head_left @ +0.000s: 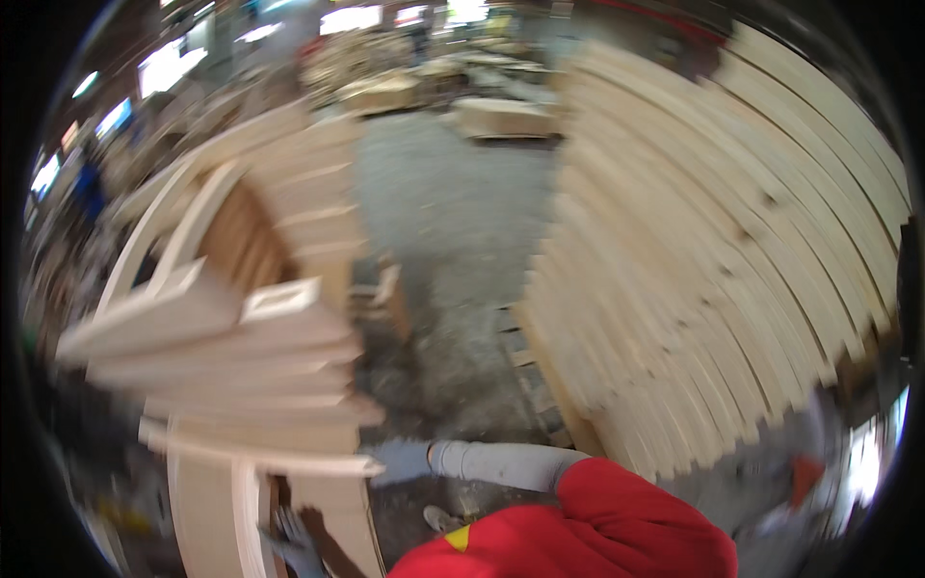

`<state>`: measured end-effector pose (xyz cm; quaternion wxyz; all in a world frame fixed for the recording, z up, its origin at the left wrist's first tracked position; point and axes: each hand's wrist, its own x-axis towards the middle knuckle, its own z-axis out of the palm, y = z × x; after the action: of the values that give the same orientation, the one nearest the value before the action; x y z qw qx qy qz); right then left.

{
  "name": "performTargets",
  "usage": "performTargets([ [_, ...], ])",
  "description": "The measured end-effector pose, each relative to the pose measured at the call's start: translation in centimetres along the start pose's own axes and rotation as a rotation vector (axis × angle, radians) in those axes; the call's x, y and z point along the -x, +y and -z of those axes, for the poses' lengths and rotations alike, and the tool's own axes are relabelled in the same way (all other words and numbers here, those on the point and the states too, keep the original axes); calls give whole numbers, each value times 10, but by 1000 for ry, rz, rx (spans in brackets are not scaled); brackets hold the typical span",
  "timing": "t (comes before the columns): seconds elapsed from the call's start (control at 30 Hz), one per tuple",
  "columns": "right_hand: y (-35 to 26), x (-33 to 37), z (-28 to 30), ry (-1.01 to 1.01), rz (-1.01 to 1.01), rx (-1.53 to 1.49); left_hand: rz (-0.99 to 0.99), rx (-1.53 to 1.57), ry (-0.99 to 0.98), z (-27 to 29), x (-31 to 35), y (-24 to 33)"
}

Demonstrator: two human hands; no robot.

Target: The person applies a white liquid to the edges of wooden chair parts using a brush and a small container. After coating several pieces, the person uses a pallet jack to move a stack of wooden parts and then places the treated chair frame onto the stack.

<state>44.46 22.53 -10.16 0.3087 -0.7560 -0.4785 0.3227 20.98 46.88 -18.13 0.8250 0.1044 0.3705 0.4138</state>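
Observation:
My left hand [297, 547], in a grey glove, is low in the view with its fingers stretched out and apart. It lies at the inner edge of a pale wooden panel piece [207, 501], beside a dark gap. My right hand [402, 461], in a blue-grey glove, is at the right end of a long wooden slat [260, 459] and seems to touch it. Blur hides how its fingers are set. Above the slat rises a stack of pale wooden frames [231, 352], with several layers one over another.
A tall row of wooden panels [694, 250] stands close on the right. Grey concrete floor [453, 212] runs between it and the frames. More stacked wood [385, 91] lies at the far end, with a wooden block [506, 118] nearer. A shoe [441, 520] shows below my right arm.

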Motion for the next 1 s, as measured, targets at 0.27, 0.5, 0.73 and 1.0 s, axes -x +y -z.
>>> performTargets([
  [0.27,49,312,138,478,-709,220,868,-473,-505,-39,80,-122],
  [0.5,-85,620,302,1358,-820,1267,865,-573,-652,-60,141,-235],
  [0.73,-242,890,413,2026,-1033,2088,870,-659,-688,-75,272,-394],
  [1.0,-272,1011,435,2204,-476,1013,894,-774,-679,-105,409,-482],
])
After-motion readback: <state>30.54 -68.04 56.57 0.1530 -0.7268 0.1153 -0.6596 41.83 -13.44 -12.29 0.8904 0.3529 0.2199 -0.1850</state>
